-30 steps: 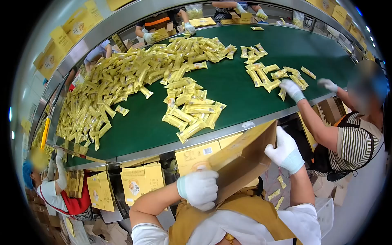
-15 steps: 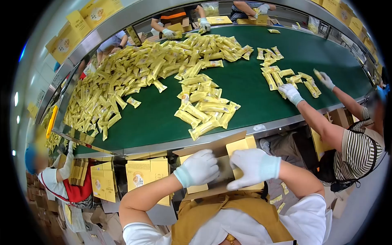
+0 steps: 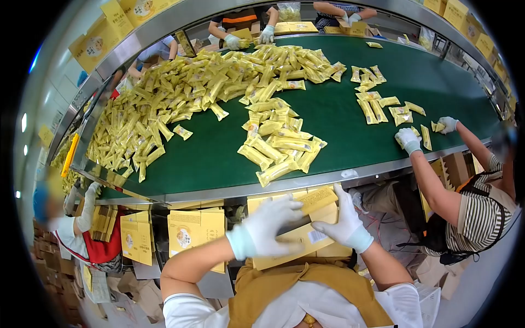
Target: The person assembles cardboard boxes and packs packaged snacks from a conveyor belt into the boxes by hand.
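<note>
A yellow carton (image 3: 298, 244) with a barcode label lies in front of my body, below the belt edge. My left hand (image 3: 269, 227), in a white glove, is over its left part, fingers apart and slightly blurred. At the carton's right end my right hand (image 3: 344, 221) holds the side and a raised flap (image 3: 319, 201), thumb over the top face. Just beyond, on the green belt (image 3: 219, 158), lies a small heap of yellow packets (image 3: 284, 145).
A large pile of packets (image 3: 191, 82) covers the belt's left part. Flat yellow cartons (image 3: 191, 232) stand below the metal edge (image 3: 240, 191). A co-worker's gloved hands (image 3: 409, 140) handle packets at right; other co-workers stand across the belt and at left.
The carton has turned from an open, hollow view to a side with a label. My hands have shifted around it. The right co-worker's hands have drawn packets nearer the belt edge.
</note>
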